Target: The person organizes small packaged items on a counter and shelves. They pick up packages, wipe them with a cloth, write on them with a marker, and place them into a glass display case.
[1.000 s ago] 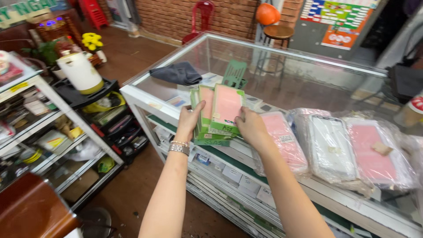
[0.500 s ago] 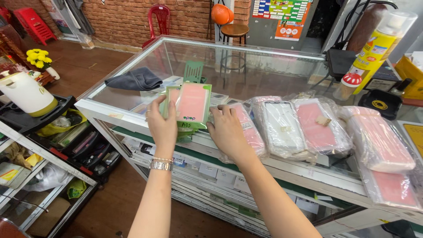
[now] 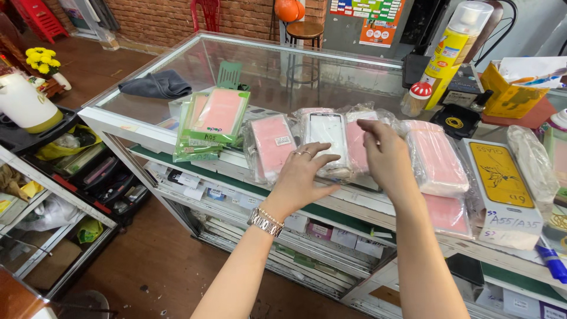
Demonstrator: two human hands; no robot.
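My left hand [image 3: 300, 175], with a metal watch on its wrist, lies fingers apart on the near edge of a plastic-wrapped bundle of white phone cases [image 3: 326, 131]. Just to the right, my right hand [image 3: 387, 155] rests palm down on a wrapped pink bundle [image 3: 356, 140]; its fingertips reach over the top. Neither hand has lifted anything. A stack of green-edged packs with pink cases [image 3: 212, 121] lies apart at the left on the glass counter [image 3: 277, 71]. More wrapped pink bundles sit to either side, one on the left [image 3: 273, 146] and one on the right [image 3: 436, 158].
A grey cloth [image 3: 156, 85] and a green stand [image 3: 229, 74] lie further back on the counter. At the right are a yellow spray can [image 3: 452, 50], a yellow box [image 3: 511, 94] and a yellow-card package [image 3: 502, 177]. A low shelf with a white jug [image 3: 23, 103] stands at the left.
Both hands have let go of the green-edged pack stack, which now lies on the counter at the left. They have moved right onto the wrapped bundles. The view has swung right too.
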